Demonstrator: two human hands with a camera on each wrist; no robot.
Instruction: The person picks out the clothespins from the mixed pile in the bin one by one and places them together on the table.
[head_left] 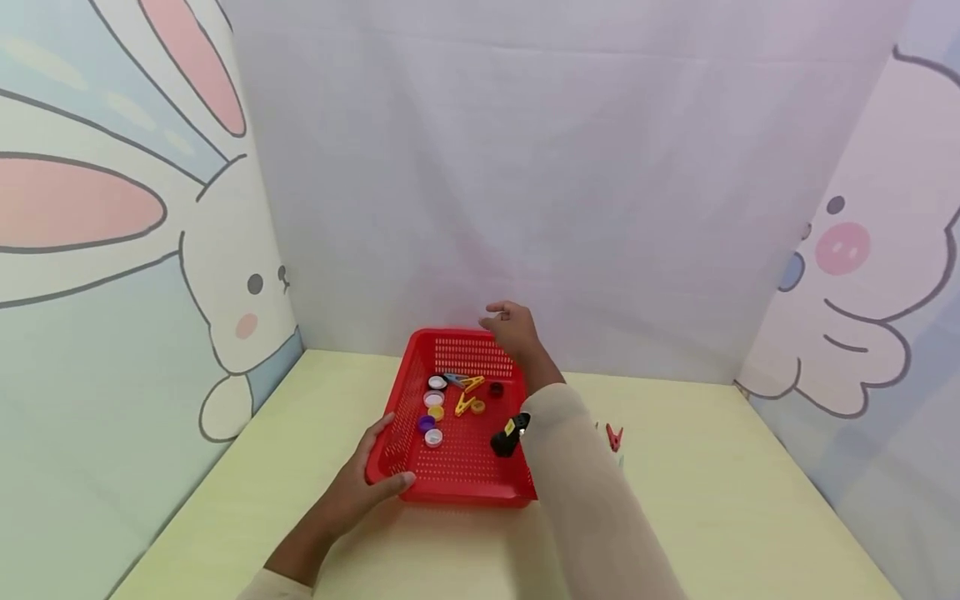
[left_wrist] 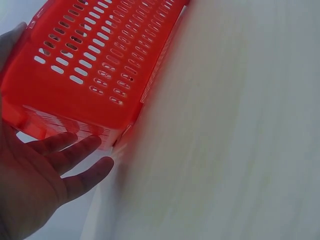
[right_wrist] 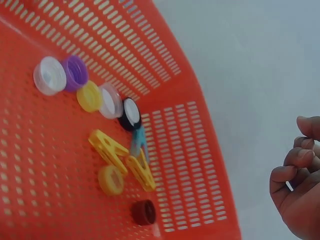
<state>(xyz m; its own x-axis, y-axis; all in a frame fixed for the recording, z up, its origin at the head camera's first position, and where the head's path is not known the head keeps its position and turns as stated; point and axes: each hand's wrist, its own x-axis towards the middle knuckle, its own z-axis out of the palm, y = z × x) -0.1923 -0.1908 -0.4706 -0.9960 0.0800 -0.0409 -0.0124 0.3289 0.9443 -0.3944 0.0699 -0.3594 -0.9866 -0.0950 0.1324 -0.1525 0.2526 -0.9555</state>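
Note:
A red perforated plastic basket (head_left: pixel 465 467) stands on the table. My left hand (head_left: pixel 360 479) holds its near left corner, thumb over the front rim and fingers along the left side; in the left wrist view the fingers (left_wrist: pixel 82 180) lie against the outer wall. Above the far right rim hovers my right hand (head_left: pixel 513 333), fingers loosely bent, with nothing visible in them. Inside the basket lie several bottle caps, including a purple cap (right_wrist: pixel 75 73), a white cap (right_wrist: pixel 50 76) and a dark red cap (right_wrist: pixel 144 212), plus yellow clothespins (right_wrist: pixel 107 150) and a blue clothespin (right_wrist: pixel 139 142).
Right of the basket, a red clothespin (head_left: pixel 615 437) lies on the yellow table (head_left: pixel 712 483), with small pieces partly hidden by the right sleeve (head_left: pixel 592 483). A black device (head_left: pixel 506 442) with a yellow label sits by the right cuff. A pale curtain (head_left: pixel 525 183) closes off the back.

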